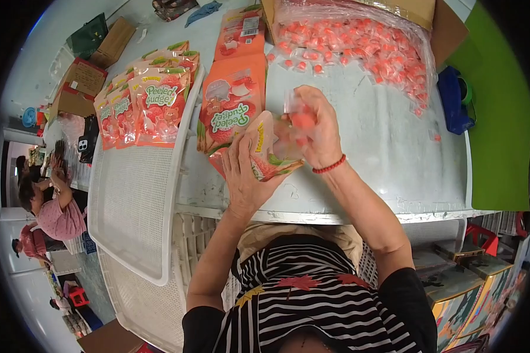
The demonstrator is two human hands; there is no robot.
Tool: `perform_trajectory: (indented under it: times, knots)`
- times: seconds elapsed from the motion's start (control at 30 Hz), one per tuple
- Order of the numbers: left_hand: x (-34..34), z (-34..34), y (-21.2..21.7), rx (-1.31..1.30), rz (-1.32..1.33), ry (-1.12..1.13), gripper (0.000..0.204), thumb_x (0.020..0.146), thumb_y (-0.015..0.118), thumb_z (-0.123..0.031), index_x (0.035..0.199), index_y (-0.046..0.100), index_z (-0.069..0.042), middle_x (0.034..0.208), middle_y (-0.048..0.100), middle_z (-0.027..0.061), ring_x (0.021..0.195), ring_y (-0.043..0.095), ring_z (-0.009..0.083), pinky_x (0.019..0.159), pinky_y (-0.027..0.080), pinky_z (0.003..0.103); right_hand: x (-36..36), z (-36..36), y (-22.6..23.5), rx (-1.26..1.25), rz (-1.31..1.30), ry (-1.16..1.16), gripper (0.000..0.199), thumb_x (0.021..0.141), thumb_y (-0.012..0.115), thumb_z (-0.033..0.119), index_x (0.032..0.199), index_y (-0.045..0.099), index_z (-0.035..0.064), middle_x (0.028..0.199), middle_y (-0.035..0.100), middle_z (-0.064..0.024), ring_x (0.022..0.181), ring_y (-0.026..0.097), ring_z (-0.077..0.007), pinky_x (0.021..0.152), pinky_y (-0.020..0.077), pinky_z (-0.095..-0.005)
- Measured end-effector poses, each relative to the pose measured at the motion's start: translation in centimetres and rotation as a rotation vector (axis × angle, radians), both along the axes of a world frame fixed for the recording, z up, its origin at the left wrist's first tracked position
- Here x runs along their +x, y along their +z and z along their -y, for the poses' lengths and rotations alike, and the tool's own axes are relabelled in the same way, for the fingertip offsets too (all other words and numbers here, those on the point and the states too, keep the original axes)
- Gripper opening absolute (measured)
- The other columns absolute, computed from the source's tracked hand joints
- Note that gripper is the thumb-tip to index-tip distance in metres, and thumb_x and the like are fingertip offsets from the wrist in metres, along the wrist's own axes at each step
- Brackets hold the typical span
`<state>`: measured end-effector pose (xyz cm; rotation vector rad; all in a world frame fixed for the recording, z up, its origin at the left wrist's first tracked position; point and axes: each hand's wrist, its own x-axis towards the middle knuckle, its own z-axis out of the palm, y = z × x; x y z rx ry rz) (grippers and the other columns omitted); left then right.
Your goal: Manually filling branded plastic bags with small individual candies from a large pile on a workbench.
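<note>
My left hand is closed around a pink and green candy pouch, tilted with its mouth toward the right. At that mouth, my right hand pinches several red candies in clear wrappers; they are blurred by motion. How much lies inside the pouch is hidden. Just left of it and under my left hand, flat printed pouches are stacked on the pale table. Beyond my right hand spreads a heap of wrapped red candies, spilling from a plastic-lined carton.
Plump pouches lie at the far end of a white mesh tray on my left. A blue tape dispenser stands at the table's right edge. A phone and cartons are farther left, near other people.
</note>
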<state>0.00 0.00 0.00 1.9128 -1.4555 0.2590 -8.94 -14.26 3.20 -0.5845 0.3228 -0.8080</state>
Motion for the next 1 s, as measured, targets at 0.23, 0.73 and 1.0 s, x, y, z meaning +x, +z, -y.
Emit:
perform_trajectory:
  times: [0.23,0.73,1.0]
  knots:
    - [-0.9,0.2,-0.4,-0.067,0.002,0.027,0.102,0.054,0.088,-0.038,0.132,0.034,0.001,0.126,0.045,0.0186,0.114,0.047,0.0368,0.094,0.036,0.052,-0.8,-2.3,0.7,-0.394,-0.343,-0.230,0.019,0.095,0.048,0.018,0.100,0.058,0.0021,0.087,0.059,-0.0047,0.077,0.057,-0.0140,0.072,0.0467,-0.0279]
    - [1.4,-3.5,1.4,-0.173,-0.126,0.062,0.112,0.047,0.093,-0.024,0.136,0.029,-0.001,0.136,0.036,0.0153,0.125,0.039,0.0303,0.107,0.033,0.044,-3.8,2.6,1.0,-0.935,-0.858,-0.417,0.023,0.094,0.049,0.019,0.094,0.059,-0.0013,0.086,0.064,-0.0156,0.077,0.060,-0.0309,0.071,0.0474,-0.0358]
    - [3.7,-5.5,-1.4,-0.514,-0.448,0.150,0.063,0.060,0.085,0.001,0.107,0.042,-0.001,0.055,0.050,-0.0010,0.048,0.041,0.0085,0.047,0.037,0.023,1.4,3.4,-8.8,-1.566,-1.075,-0.355,0.040,0.085,0.060,0.037,0.110,0.062,0.0058,0.123,0.052,-0.0180,0.116,0.046,-0.0359,0.097,0.0356,-0.0468]
